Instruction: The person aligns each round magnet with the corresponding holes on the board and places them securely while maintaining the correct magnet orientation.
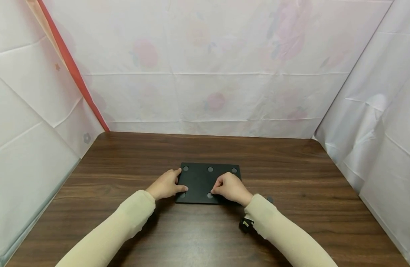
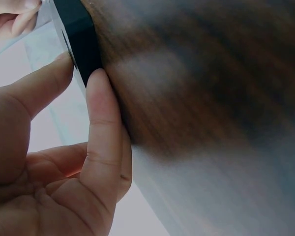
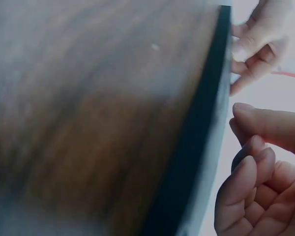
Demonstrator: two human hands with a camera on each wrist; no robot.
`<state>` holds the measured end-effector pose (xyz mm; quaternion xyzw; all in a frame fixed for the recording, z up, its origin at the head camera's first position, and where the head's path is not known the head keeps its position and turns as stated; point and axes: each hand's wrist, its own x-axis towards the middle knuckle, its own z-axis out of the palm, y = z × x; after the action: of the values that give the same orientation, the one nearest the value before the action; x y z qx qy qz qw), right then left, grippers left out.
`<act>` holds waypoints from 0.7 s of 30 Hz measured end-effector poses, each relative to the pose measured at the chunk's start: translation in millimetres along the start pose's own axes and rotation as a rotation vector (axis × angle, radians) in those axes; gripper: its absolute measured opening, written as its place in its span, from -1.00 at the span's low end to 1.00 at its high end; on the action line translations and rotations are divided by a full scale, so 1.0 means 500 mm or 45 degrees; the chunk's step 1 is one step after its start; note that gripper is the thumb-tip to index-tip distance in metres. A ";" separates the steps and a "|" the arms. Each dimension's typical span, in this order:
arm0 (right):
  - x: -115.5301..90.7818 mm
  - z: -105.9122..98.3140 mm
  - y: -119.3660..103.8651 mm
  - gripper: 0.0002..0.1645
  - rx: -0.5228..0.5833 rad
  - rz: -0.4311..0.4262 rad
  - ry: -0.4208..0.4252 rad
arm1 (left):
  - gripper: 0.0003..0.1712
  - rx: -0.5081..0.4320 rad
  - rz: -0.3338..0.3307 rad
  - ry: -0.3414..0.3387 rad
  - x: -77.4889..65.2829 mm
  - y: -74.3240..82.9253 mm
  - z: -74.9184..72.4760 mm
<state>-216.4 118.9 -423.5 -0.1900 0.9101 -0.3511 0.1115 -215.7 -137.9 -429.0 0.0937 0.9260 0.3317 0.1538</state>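
A flat black board (image 1: 198, 181) with round grey spots lies on the wooden table. My left hand (image 1: 166, 184) grips its left edge, the thumb on the top face beside the lower left spot. In the left wrist view the left hand's index finger (image 2: 103, 105) presses against the board's side wall (image 2: 83, 39). My right hand (image 1: 232, 188) is over the board's right half, thumb and index fingertips pinching at the small grey disc (image 1: 209, 195) in the front middle. The right wrist view shows the right hand's other fingers (image 3: 238, 191) curled; the board's front right corner is hidden.
A loose dark disc (image 1: 269, 200) lies on the wooden table (image 1: 151, 148) right of the board. A small black device (image 1: 246, 224) hangs under the right sleeve. White patterned cloth (image 1: 208, 74) walls in the table at the back and sides.
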 end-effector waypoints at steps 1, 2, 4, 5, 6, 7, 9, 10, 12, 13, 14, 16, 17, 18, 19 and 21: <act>-0.003 -0.005 0.002 -0.85 0.011 0.006 0.006 | -0.04 0.003 -0.001 -0.001 0.000 0.001 -0.001; -0.006 -0.012 0.004 -0.86 0.021 0.019 0.016 | -0.04 0.002 -0.004 -0.002 0.000 0.003 -0.001; -0.014 -0.028 0.011 -0.88 0.037 0.042 0.045 | -0.04 0.008 -0.001 -0.004 0.000 0.006 -0.001; -0.020 -0.037 0.016 -0.89 0.044 0.053 0.064 | -0.04 0.009 -0.004 -0.006 0.000 0.007 -0.001; -0.025 -0.047 0.022 -0.90 0.051 0.065 0.081 | -0.04 0.010 0.001 -0.009 0.000 0.008 -0.001; -0.031 -0.056 0.028 -0.91 0.060 0.075 0.099 | -0.04 0.009 -0.001 -0.011 -0.001 0.010 0.000; -0.042 -0.077 0.040 -0.91 0.079 0.098 0.127 | -0.04 0.013 0.002 -0.013 0.000 0.010 0.002; -0.048 -0.087 0.046 -0.90 0.083 0.109 0.137 | -0.04 0.013 0.001 -0.014 -0.001 0.011 0.002; -0.060 -0.107 0.057 -0.86 0.068 0.115 0.158 | -0.04 0.010 -0.009 -0.008 -0.001 0.011 0.003; -0.066 -0.117 0.063 -0.83 0.051 0.114 0.166 | -0.04 0.009 -0.017 -0.005 -0.001 0.010 0.003; -0.073 -0.127 0.068 -0.81 0.028 0.114 0.176 | -0.04 0.010 -0.019 -0.004 -0.001 0.010 0.002; -0.088 -0.145 0.080 -0.78 -0.041 0.094 0.201 | -0.04 0.009 -0.026 -0.005 -0.001 0.009 0.001; -0.095 -0.153 0.087 -0.77 -0.080 0.080 0.216 | -0.03 0.011 -0.027 -0.006 -0.001 0.008 0.001; -0.102 -0.160 0.094 -0.76 -0.116 0.071 0.228 | -0.03 0.010 -0.027 -0.009 -0.001 0.008 0.000; -0.109 -0.165 0.102 -0.77 -0.147 0.069 0.237 | -0.03 0.012 -0.027 -0.012 -0.002 0.007 -0.001; -0.123 -0.172 0.117 -0.79 -0.222 0.050 0.249 | -0.03 0.012 -0.025 -0.014 -0.002 0.007 -0.002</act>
<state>-205.3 236.0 -396.5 -0.1458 0.9472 -0.2852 0.0121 -214.7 -136.1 -425.8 0.0873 0.9275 0.3253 0.1619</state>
